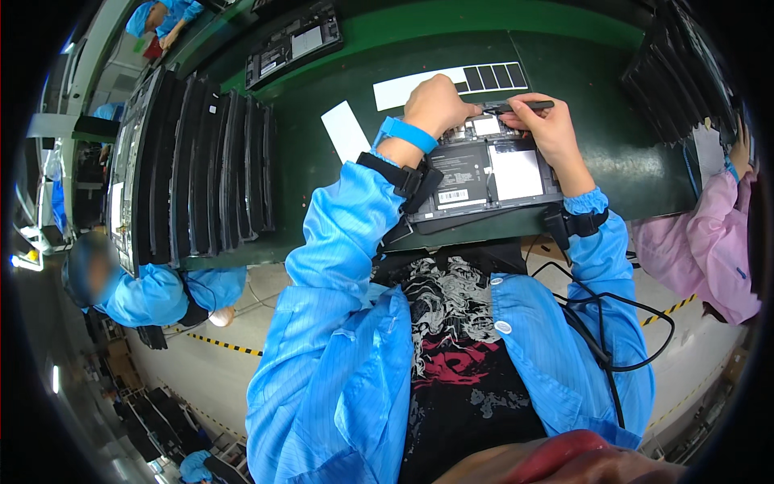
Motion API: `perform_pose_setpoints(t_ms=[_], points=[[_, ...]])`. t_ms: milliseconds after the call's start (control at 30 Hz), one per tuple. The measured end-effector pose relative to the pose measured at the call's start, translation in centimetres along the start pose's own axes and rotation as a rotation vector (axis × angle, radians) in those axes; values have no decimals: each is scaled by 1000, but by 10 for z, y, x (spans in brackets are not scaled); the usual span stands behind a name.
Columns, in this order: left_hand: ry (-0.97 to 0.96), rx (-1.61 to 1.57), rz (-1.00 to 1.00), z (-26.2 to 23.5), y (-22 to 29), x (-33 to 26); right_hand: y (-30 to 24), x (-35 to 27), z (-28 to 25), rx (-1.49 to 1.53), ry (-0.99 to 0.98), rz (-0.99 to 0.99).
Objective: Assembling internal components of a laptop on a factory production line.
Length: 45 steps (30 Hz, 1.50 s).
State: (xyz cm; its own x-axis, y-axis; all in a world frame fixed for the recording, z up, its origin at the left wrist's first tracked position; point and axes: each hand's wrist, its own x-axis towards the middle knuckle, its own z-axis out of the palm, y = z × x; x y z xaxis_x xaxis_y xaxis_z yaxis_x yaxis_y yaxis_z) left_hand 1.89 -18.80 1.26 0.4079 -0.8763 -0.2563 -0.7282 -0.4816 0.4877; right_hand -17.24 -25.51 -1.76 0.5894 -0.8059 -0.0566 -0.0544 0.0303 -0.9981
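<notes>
Open laptop (484, 173) lies flat on green table (597, 73). Right hand (548, 129) fingers pinch dark tool (520, 106). Left hand (435, 105) presses laptop edge, fingers curled, maybe holding nothing. Step: working inside laptop. Needs steady tip.

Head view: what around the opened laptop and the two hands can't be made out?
- Tool tip: hidden behind the left hand.
- Opened laptop far edge: covered by both hands.
- Right hand fingertips: too small to tell their grip.
- Laptop's near-left corner: hidden by the wrist strap.
</notes>
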Motion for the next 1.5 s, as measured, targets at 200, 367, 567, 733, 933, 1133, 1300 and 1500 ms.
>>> perform_pose_setpoints(t_ms=[200, 367, 567, 733, 933, 1133, 1300, 1500], points=[[-29, 107, -3, -5, 1, -3, 8, 4, 0, 68, 29, -113], [19, 100, 32, -7, 3, -20, 8, 8, -3, 242, 192, -208], [486, 3, 274, -32, -59, -128, -13, -22, -9, 292, 299, -197], [422, 157, 193, 16, -143, -191, -30, -71, 41, 77, 157, -219], [393, 152, 171, 13, -164, -203, -18, -57, 144, -266, -135, -262], [517, 166, 212, 26, -171, -196, -6, -50, 181, -461, -143, -292], [557, 201, 231, 31, -173, -191, 12, -44, 178, -559, -129, -388], [546, 278, 219, 34, -171, -190, 6, -46, 178, -423, -139, -293]])
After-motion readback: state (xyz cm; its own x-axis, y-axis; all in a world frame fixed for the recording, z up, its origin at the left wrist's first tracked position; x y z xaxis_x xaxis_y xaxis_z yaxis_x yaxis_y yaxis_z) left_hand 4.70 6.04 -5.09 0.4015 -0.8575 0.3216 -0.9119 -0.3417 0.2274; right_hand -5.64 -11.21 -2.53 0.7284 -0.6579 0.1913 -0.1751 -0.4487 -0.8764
